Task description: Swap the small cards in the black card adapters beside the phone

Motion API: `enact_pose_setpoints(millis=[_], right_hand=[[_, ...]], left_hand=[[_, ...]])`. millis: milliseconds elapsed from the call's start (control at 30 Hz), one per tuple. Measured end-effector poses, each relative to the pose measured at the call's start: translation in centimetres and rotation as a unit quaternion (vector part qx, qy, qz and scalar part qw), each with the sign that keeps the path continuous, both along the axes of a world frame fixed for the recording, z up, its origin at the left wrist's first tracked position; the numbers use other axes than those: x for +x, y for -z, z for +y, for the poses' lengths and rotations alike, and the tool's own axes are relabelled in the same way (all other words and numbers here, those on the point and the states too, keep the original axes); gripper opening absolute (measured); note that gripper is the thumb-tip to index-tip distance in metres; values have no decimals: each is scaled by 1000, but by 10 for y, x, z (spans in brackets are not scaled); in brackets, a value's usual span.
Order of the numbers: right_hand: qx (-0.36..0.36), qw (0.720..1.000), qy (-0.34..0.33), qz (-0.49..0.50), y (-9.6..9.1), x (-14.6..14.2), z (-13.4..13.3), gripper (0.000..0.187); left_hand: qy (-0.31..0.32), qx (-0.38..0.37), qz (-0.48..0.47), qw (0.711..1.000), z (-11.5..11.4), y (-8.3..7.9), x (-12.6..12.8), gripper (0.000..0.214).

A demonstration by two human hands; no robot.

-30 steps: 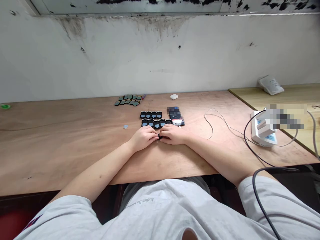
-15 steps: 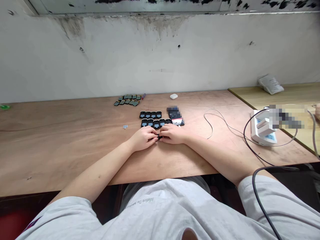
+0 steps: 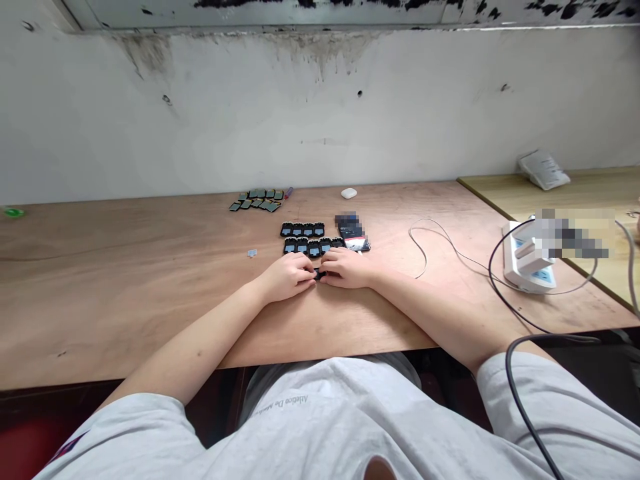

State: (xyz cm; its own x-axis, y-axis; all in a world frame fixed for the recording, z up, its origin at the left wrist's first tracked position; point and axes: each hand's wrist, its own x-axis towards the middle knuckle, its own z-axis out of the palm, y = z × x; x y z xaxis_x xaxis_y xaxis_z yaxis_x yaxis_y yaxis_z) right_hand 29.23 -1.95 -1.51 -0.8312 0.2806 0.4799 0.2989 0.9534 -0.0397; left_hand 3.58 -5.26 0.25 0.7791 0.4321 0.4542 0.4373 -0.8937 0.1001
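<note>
Two hands meet at the middle of the surface (image 3: 150, 280). The left hand (image 3: 286, 277) and the right hand (image 3: 346, 269) curl their fingers closed on one small black part (image 3: 319, 273), pinched between the fingertips just above the wood. It is equally near each hand, and its long axis is too hidden to tell. Rows of like black parts (image 3: 307, 231) lie just beyond at 12 o'clock, with a phone (image 3: 354, 235) at 1 o'clock.
</note>
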Motion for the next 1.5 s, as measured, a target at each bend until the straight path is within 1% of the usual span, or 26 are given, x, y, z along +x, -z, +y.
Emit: enact_pose_setpoints(millis=[200,367,500,733,967,1167,1300,1500], right_hand=[[-3,1000,1,-3,-3,0,-1,25],[-6,1000,3,-3,-3,0,-1,24],[-7,1000,3,-2,-1,0,0,22],[-6,1000,-1,2,-3,0,-1,22],[-7,1000,-8,8,0,0,1,23],[-12,1000,-7,1,-4,0,-1,21],[-18,1000,-9,8,-6,1,-1,25],[-17,1000,-10,12,-3,1,0,24]], left_hand=[[-6,-38,-12,999,3,-1,-2,22],[-2,-40,0,999,0,-5,-1,20],[2,-44,-9,999,-1,-5,-1,13],[1,-54,-26,998,-1,-4,-1,13],[0,-69,-39,997,0,-1,-4,10],[2,-96,-25,995,3,-1,-4,12],[-1,-103,-26,994,3,0,-4,12],[-8,-106,-26,994,1,-3,-2,12]])
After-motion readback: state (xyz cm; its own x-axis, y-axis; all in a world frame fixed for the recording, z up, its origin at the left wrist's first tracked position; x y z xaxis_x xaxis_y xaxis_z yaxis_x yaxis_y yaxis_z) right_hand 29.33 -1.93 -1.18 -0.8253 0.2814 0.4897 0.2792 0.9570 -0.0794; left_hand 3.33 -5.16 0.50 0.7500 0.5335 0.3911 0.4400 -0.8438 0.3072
